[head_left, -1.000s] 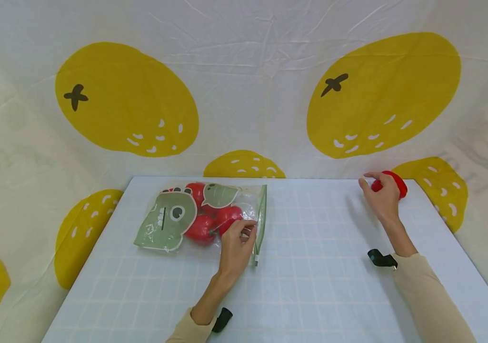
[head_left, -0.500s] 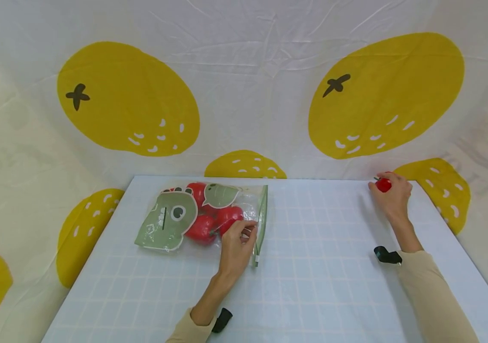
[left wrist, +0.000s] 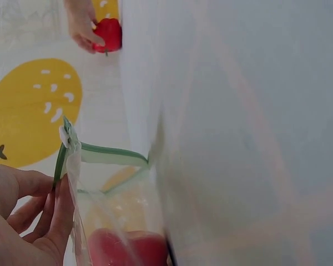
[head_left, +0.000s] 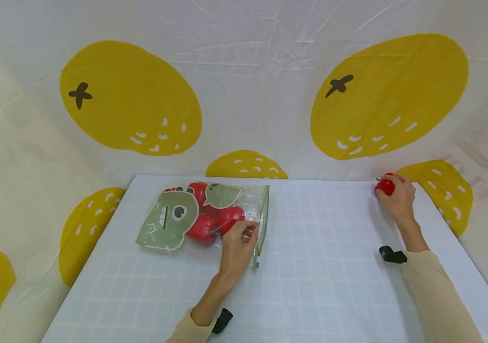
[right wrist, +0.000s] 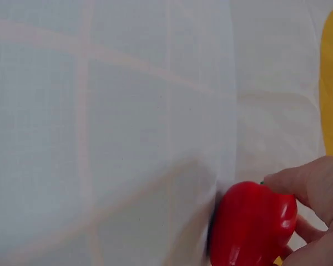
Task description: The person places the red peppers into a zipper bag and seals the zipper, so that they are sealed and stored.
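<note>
A clear zip bag (head_left: 250, 200) with a green cartoon animal print lies at the back left of the table. Inside it are several red, shiny vegetables (head_left: 203, 229), some with green stems. My left hand (head_left: 237, 247) pinches the bag's top layer near its green zip edge (left wrist: 114, 153), and the bag's mouth gapes in the left wrist view. At the table's back right corner, my right hand (head_left: 399, 197) holds a red bell pepper (right wrist: 252, 221), fingers over its top and thumb at its near side. Its green stem points left in the head view.
A pale checked cloth covers the table (head_left: 312, 286). Behind and on both sides stands a white curtain (head_left: 252, 109) printed with yellow fruit, close to the table's back edge. Dark wrist cameras (head_left: 222, 320) sit at both cuffs.
My right hand has shifted right and come round the bell pepper, whose stem now shows toward the left. My left hand stays at the bag's edge.
</note>
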### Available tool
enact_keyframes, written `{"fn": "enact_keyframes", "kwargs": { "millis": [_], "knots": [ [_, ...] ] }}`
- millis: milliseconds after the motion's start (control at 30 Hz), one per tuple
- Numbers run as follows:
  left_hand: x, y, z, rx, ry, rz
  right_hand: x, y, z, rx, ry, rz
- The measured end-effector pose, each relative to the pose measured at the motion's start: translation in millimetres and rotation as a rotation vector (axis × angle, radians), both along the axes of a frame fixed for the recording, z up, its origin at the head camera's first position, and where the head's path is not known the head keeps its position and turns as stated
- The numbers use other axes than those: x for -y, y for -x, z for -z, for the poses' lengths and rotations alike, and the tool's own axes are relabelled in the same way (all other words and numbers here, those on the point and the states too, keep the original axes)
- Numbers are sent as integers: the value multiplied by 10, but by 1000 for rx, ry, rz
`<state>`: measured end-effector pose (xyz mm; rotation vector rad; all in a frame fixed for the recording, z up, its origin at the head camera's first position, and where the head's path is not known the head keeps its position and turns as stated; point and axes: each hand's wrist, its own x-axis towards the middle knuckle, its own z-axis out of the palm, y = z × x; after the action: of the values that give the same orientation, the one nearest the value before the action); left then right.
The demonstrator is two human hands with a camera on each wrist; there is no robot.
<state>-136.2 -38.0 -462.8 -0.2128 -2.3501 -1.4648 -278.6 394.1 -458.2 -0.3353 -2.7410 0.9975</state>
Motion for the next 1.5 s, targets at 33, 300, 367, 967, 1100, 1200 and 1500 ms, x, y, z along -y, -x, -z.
{"fn": "enact_keyframes", "kwargs": {
  "millis": [33, 300, 367, 967, 1100, 1200, 1500],
  "knots": [
    [-1, -4, -3, 1, -2, 0, -5, 0, -3, 1, -4, -3],
    [2, -5, 1, -4, 2, 1, -57, 6, -22, -4, -41, -31],
    [0, -8, 2, -4, 3, -1, -73, 1, -26, 3, -53, -35],
    [2, -14, 14, -15, 7, 4, -173, -37, -72, 39, -154, -81],
    [4, -11, 17, -19, 7, 6, -189, -65, -91, 67, -139, -79],
    [5, -7, 26, -18, 8, 9, -205, -88, -104, 76, -126, -80],
    [15, -2, 32, -12, 13, 3, -218, -135, -160, 73, -152, -78]
  ]
}}
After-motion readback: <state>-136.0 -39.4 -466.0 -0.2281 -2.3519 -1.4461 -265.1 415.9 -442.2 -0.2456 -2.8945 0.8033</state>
